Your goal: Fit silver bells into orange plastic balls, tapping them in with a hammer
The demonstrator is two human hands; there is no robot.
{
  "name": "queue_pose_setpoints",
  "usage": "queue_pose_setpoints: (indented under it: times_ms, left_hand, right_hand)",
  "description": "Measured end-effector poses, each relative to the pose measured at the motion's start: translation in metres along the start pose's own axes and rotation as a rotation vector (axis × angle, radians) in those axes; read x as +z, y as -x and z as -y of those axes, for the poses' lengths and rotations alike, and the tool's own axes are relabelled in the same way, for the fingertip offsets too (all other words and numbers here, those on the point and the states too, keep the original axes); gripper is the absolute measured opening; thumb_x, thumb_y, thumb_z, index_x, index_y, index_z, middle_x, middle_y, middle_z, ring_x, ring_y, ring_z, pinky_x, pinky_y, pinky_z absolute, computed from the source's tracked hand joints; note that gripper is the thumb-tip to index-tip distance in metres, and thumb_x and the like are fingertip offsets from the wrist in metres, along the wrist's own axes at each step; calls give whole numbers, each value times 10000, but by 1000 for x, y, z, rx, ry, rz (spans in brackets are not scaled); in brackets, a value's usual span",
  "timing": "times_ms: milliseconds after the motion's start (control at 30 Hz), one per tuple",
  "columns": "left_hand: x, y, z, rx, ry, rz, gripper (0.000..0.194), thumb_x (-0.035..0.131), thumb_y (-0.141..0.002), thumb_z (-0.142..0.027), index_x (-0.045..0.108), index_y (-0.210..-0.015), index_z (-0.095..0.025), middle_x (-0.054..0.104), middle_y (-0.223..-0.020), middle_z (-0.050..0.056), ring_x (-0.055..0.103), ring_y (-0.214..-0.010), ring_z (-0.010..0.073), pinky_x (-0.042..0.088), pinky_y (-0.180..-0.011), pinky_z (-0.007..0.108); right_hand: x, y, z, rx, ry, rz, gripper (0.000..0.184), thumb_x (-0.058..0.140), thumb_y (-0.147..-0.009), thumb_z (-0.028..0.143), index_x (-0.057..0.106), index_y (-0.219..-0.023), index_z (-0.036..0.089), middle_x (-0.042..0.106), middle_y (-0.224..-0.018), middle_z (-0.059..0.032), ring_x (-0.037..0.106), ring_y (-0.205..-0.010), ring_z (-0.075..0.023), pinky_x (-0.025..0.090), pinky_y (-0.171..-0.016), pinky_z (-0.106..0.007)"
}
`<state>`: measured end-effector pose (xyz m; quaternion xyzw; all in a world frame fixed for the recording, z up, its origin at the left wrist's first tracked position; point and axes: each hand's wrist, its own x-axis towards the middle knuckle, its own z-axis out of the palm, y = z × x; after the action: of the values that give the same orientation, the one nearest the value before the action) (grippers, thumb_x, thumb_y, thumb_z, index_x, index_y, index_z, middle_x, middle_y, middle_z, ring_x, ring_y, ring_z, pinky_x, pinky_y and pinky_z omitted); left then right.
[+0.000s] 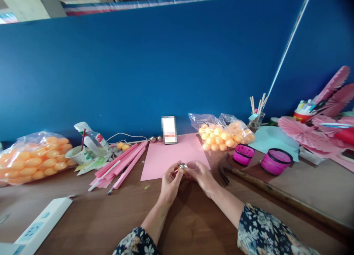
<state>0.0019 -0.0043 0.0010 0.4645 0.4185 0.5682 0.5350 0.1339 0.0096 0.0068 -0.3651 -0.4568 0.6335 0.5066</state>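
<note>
Both hands meet over the near edge of a pink paper sheet [171, 155]. Between their fingertips is a small shiny silver ball [183, 166] with a hint of yellow at its edge; the fingers hide part of it. My left hand [170, 183] pinches it from the left, thumb in front. From the right, my right hand [203, 177] closes its thumb and fingers on the same ball. Two similar silver balls [156, 139] lie at the sheet's far left corner. Beside them a phone-like upright object [169, 130] with a blurred screen stands on the paper.
Bags of orange balls stand left [33, 163] and right [221, 137]. Pink paper strips [121, 166] and a power strip [41, 225] lie left. On the right are a hammer [276, 192], two magenta containers [276, 161] and pink paper fans [306, 133]. A blue partition [138, 70] rises behind.
</note>
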Motion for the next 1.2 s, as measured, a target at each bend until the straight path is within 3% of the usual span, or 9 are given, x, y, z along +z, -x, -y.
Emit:
queue_pose_setpoints:
  times_ms: [233, 433, 667, 833, 1067, 1200]
  left_hand:
    - [-1, -2, 3, -5, -43, -59, 435, 606, -717, -335, 531, -1097, -135, 637, -1000, 121, 611, -904, 227, 491, -807, 367]
    - [0, -3, 3, -16, -43, -72, 431, 601, -719, -342, 535, -1093, -138, 645, -972, 113, 617, -883, 222, 493, -798, 367]
    - [2, -1, 1, -88, 104, -33, 444, 581, -738, -349, 520, -1135, -158, 606, -1094, 119, 592, -960, 232, 483, -816, 355]
    - [0, -2, 3, -60, 44, -40, 440, 606, -718, -342, 543, -1116, -164, 628, -1059, 103, 587, -967, 225, 464, -847, 344]
    - [-4, -4, 5, -53, -25, -37, 498, 621, -703, -338, 522, -1153, -148, 597, -1124, 117, 545, -1039, 250, 460, -857, 365]
    - [-1, -2, 3, -71, 39, -22, 492, 598, -724, -354, 514, -1168, -159, 574, -1159, 108, 526, -1065, 241, 452, -872, 359]
  right_hand:
    - [1, -2, -4, -48, 95, -49, 322, 648, -666, 418, 582, -846, 159, 653, -810, -42, 621, -734, -178, 504, -710, -318]
    - [2, 0, -3, -74, 99, -17, 299, 646, -675, 402, 571, -844, 168, 652, -789, -30, 633, -709, -176, 514, -693, -317]
    - [4, 1, -2, -79, 79, 18, 301, 627, -702, 389, 548, -895, 173, 651, -831, -38, 632, -741, -170, 512, -692, -304]
    - [5, 1, -5, -92, 69, 32, 296, 632, -698, 379, 539, -895, 179, 646, -829, -26, 630, -705, -156, 513, -674, -293]
    - [3, 0, -9, -114, 137, 21, 315, 599, -723, 396, 538, -943, 179, 644, -900, -53, 628, -811, -191, 511, -743, -329]
    - [2, -1, -9, -103, 149, -25, 329, 602, -712, 410, 551, -938, 177, 632, -943, -63, 625, -799, -190, 523, -723, -329]
